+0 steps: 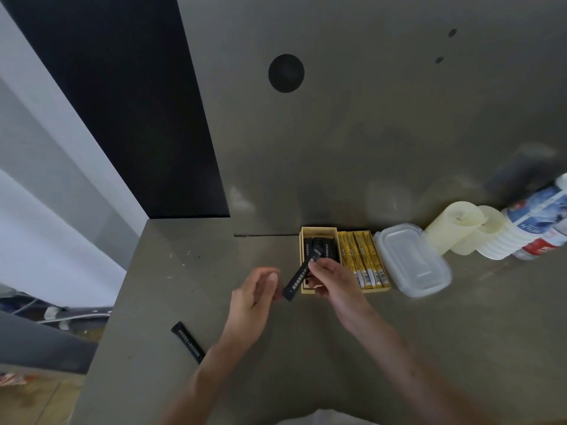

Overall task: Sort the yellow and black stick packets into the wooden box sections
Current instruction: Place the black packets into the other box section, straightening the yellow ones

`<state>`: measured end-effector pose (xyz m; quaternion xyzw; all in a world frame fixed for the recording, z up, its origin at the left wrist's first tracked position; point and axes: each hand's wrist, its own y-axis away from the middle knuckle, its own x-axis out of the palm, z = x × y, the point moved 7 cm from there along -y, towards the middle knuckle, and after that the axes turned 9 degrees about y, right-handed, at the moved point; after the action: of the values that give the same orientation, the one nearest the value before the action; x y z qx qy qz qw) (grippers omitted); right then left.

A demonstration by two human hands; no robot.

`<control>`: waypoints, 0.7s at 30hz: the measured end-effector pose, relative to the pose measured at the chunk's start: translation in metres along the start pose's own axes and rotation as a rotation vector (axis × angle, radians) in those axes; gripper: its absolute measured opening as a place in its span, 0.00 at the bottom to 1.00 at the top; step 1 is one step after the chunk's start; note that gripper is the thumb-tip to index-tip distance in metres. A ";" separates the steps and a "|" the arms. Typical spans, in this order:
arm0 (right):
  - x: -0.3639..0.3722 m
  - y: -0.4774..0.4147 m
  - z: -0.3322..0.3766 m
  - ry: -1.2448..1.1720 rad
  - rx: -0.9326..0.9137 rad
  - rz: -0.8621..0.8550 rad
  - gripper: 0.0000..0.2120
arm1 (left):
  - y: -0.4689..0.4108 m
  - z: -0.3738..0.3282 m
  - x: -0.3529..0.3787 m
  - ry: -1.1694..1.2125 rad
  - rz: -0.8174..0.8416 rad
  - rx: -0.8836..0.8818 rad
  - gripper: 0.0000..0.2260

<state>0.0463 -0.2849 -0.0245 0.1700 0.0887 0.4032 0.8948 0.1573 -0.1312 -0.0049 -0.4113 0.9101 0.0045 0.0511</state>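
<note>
Head view — grey counter point(184, 286), wooden box point(319, 232), black panel point(132, 102).

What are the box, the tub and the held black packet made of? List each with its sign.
Box: looks like pale unfinished wood, matte, with thin flat walls.
Tub: translucent plastic, slightly glossy; the counter shows dimly through it.
Black packet: probably plastic or foil film, with a faint sheen and printed white marks; the picture cannot settle which.
</note>
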 end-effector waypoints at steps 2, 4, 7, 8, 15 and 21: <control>0.000 0.000 0.001 0.005 -0.026 -0.016 0.08 | 0.001 0.006 0.007 0.063 0.047 -0.081 0.07; 0.000 -0.001 0.001 0.004 -0.043 -0.025 0.09 | 0.002 0.010 0.013 0.044 0.098 -0.091 0.07; 0.000 -0.002 0.000 0.007 -0.043 -0.015 0.08 | 0.001 0.015 0.017 0.041 0.110 -0.076 0.07; -0.001 -0.003 -0.001 0.004 -0.037 -0.012 0.07 | 0.000 0.015 0.016 0.048 0.091 -0.078 0.07; -0.008 -0.005 0.002 0.088 -0.076 0.018 0.12 | -0.011 0.019 0.000 0.069 0.002 -0.047 0.07; 0.001 0.000 0.006 0.478 -0.202 0.214 0.07 | -0.020 0.017 -0.006 0.047 -0.054 -0.017 0.09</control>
<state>0.0488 -0.2857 -0.0188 -0.0113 0.2381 0.5310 0.8132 0.1778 -0.1384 -0.0205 -0.4360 0.8995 0.0013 0.0261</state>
